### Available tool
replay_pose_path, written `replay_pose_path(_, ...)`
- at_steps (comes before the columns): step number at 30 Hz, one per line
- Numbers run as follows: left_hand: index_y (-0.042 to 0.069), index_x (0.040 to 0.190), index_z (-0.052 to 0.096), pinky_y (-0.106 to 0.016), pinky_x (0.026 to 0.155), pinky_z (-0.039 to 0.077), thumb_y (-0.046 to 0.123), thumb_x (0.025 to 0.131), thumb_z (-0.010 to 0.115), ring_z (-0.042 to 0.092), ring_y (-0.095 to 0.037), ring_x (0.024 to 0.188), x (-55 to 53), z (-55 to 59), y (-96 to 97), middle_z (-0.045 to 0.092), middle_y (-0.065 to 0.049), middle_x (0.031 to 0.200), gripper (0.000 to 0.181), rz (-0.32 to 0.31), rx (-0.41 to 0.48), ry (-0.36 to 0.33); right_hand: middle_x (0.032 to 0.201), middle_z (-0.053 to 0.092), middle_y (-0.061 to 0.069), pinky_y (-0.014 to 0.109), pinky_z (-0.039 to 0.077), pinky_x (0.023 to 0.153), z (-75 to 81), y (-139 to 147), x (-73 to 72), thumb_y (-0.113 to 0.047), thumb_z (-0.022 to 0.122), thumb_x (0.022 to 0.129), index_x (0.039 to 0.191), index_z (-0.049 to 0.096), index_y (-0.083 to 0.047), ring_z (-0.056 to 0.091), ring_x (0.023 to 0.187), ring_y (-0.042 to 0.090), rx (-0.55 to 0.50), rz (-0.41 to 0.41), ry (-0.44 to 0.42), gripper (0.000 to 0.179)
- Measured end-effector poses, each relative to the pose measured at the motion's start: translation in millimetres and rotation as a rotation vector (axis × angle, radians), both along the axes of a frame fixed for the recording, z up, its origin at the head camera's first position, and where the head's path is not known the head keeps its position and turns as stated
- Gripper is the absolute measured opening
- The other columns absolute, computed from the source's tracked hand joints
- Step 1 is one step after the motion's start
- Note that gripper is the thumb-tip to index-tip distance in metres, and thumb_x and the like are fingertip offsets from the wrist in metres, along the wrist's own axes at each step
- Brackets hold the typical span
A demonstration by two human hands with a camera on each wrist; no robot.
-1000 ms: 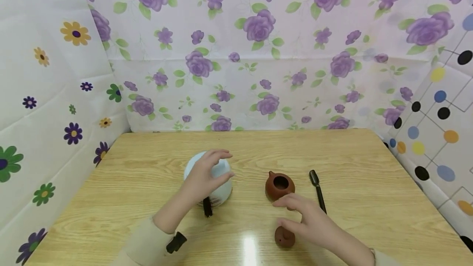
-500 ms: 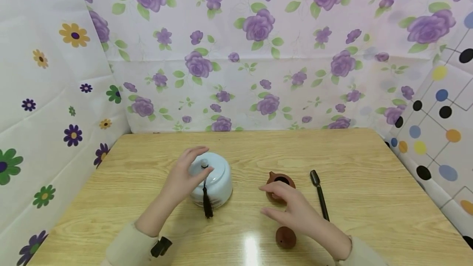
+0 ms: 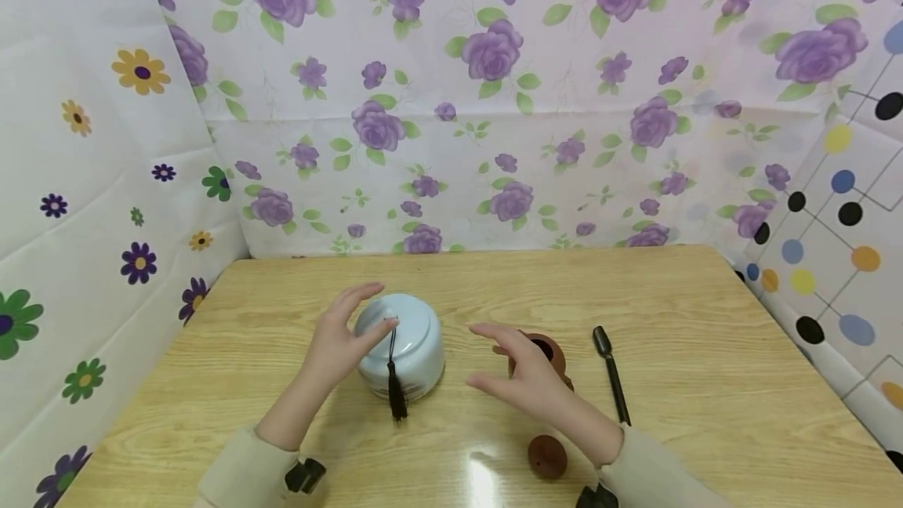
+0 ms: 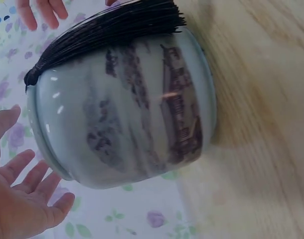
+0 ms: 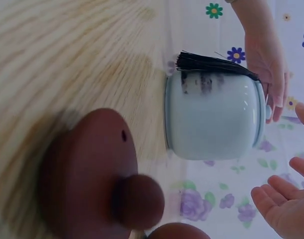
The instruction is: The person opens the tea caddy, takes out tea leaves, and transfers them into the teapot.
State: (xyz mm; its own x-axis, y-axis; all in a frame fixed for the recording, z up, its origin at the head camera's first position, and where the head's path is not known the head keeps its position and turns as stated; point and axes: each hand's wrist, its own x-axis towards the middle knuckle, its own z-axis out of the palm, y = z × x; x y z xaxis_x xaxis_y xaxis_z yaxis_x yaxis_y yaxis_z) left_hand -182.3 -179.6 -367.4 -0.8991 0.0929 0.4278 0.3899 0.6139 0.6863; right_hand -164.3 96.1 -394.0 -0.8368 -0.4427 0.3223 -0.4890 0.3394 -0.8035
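Note:
A pale blue lidded ceramic jar (image 3: 416, 355) with a black tassel (image 3: 397, 394) stands left of the table's middle. My left hand (image 3: 339, 345) is over the jar's left side, fingers and thumb spread, fingertips close to the lid and nothing held. In the left wrist view the jar's painted side (image 4: 127, 114) shows beyond the fingers (image 4: 35, 177). My right hand (image 3: 525, 371) hovers with fingers parted and empty, partly covering a brown clay teapot (image 3: 555, 351). The teapot has no lid on it. Its round knobbed lid (image 3: 547, 458) lies nearer me.
A slim black tea scoop (image 3: 611, 375) lies right of the teapot on the wooden table (image 3: 705, 382). Flower-printed cloth (image 3: 451, 163) hangs behind, with more cloth at both sides. Dark straps (image 3: 306, 476) sit at the sleeves.
My left hand has drawn back leftward from above the jar, uncovering more of its lid. My right hand has moved left and up, from over the teapot lid to across the teapot.

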Motion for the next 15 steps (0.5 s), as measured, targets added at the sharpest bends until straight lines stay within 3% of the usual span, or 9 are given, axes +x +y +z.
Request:
replay_pose_path(6,0.005,0.126,0.06,-0.054,0.107,0.037,0.018,0.08,0.077,0.045,-0.035,0.13,-5.0,-8.1,-2.0,0.054,-0.015,0.136,0.051,-0.01,0.037,-0.044,0.142,0.046,0.01,0.048,0.041,0.105,-3.4,-13,-9.7,-0.021,0.077,0.081,0.14,0.046,-0.012,0.043,0.131,0.029,-0.036,0.002,-0.074,0.067)
replay_pose_path(15,0.007,0.127,0.061,-0.052,0.112,0.029,0.024,0.082,0.076,0.034,-0.032,0.139,-8.8,-15.5,-2.0,0.049,-0.01,0.142,0.05,0.002,0.081,-0.145,0.143,0.044,0.015,0.05,0.039,0.106,-9.2,-35,-24.8,-0.022,0.077,0.081,0.142,0.043,-0.006,0.04,0.132,0.031,-0.045,0.035,-0.083,0.071)
